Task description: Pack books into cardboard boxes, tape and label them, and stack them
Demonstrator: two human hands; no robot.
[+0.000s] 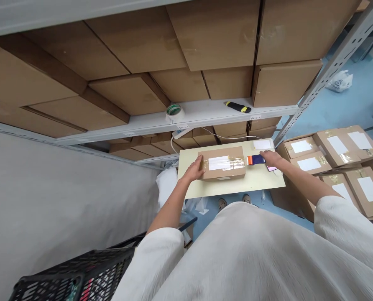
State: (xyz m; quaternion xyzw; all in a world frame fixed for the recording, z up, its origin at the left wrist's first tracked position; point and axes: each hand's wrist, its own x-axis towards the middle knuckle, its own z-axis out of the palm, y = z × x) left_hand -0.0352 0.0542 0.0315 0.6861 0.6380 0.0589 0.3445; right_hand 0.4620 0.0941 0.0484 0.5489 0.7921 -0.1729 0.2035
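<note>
While the left hand [194, 169] is lying unclenched against the taped carton [222, 164], the right hand [269, 158] is grasping a blue-and-orange tool [257, 159], bench [230, 189] sitting below both.

Brown box [224, 173], white label [218, 163], pale yellow tabletop [236, 187], dark blue-and-orange tool [256, 159]

Left grip [193, 169] against taped carton [224, 163]

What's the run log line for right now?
left hand: on box | right hand: holding blue-orange tool | box: on table, label on top
</note>
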